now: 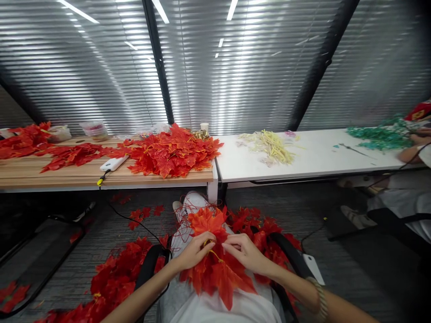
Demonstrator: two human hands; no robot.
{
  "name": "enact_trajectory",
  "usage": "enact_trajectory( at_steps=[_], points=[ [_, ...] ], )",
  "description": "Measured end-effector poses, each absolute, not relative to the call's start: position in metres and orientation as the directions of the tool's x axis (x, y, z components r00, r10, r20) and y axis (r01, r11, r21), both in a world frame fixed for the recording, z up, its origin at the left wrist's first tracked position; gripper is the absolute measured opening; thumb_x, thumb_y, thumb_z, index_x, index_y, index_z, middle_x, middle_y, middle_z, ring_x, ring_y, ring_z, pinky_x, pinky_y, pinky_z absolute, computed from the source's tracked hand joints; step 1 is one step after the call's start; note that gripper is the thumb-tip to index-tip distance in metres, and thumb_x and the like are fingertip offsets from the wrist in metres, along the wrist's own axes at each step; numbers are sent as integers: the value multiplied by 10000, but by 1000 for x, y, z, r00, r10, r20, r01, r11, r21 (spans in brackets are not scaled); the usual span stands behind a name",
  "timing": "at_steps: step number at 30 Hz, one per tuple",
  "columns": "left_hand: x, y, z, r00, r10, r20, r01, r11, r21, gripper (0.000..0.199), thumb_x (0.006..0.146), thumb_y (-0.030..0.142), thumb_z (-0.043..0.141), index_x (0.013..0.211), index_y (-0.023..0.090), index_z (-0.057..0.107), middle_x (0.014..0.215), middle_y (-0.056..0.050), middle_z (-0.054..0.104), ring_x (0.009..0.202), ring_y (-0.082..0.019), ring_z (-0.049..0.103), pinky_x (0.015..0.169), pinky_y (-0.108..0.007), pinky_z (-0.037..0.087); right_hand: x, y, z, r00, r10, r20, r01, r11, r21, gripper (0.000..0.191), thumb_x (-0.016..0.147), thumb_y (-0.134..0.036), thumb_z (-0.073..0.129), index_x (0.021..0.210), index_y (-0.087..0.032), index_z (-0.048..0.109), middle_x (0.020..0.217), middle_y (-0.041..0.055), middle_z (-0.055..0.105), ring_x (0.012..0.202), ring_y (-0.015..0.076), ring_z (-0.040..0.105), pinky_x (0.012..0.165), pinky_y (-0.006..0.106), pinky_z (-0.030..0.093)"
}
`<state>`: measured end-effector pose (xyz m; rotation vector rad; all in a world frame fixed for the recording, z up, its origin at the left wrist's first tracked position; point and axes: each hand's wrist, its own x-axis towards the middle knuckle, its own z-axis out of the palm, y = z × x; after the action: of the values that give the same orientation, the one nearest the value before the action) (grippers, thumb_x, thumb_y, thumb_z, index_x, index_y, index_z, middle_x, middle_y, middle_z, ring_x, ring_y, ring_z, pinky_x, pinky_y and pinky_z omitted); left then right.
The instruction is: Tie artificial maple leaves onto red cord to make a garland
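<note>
On the lap, red-orange, pointed, yellow-stemmed leaves (228,277) lie between pinching left (209,242) and right hands (229,245).

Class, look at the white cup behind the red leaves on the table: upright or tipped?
Upright: the white cup shows its rim at the top, behind the red leaves.

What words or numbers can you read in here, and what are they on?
None that I can read.
White gadget on the wooden table: small dark marks, too tiny to read.
White gadget beside the chair: a faint mark, too small to read.
Red thing at the far right: too blurred to tell whether it has words.
</note>
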<state>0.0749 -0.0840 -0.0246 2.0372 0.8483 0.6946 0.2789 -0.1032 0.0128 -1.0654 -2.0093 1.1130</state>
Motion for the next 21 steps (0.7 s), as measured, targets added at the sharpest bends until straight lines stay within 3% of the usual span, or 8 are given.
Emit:
enact_trajectory(
  at_steps=[8,21],
  points=[
    [72,-82,-26,621,767,163,323,-440,838,219,902,293,372,938,156,539,933,-66,587,857,-139,530,811,-259,411,286,-105,16,-461,886,43,315,209,-926,439,843,-471,418,614,-124,558,600,14,496,565,97,402,526,209,307],
    [84,-83,-28,483,859,167,382,-378,843,216,845,337,477,778,146,550,774,-30,583,734,-138,525,712,-248,403,287,-107,15,-421,907,16,295,154,-943,377,834,-414,450,615,-119,532,594,0,453,573,93,383,536,216,285]
  ],
)
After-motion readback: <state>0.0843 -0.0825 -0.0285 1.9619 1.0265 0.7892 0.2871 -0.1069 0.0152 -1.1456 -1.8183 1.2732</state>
